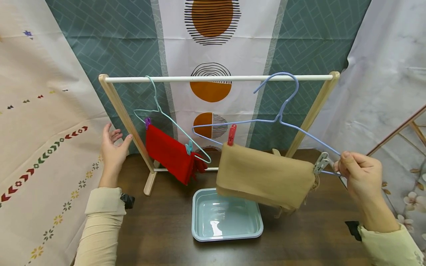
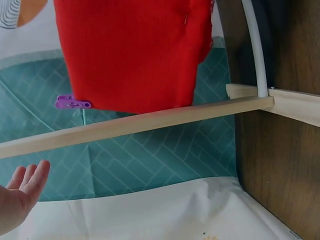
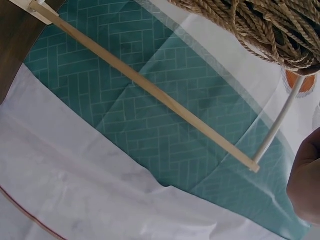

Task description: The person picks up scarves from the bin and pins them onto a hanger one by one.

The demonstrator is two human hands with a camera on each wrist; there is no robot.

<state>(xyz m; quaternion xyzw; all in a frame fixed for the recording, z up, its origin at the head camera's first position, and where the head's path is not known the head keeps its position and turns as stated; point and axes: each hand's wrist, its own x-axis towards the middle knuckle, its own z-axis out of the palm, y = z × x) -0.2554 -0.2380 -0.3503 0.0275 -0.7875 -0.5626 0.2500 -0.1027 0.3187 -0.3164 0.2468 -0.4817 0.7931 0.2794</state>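
Note:
My right hand (image 1: 361,173) pinches the right end of a periwinkle hanger (image 1: 247,121). A folded tan cloth (image 1: 266,173) hangs from it by a red clothespin (image 1: 232,135) and a grey clothespin (image 1: 321,162). The hanger's hook overlaps the white rail (image 1: 186,78) of a wooden rack in the head view. Braided fringe (image 3: 270,30) of the cloth fills the upper right of the right wrist view. My left hand (image 1: 114,151) is raised beside the rack's left post (image 1: 126,118), fingers spread and holding nothing.
A folded red cloth (image 1: 168,151) hangs on a mint hanger (image 1: 173,120) at the rail's left, clipped by a purple clothespin (image 1: 148,122) and a teal clothespin (image 1: 189,147). A pale blue basin (image 1: 196,221) stands on the dark wooden table (image 1: 159,229) below. Patterned curtains surround the rack.

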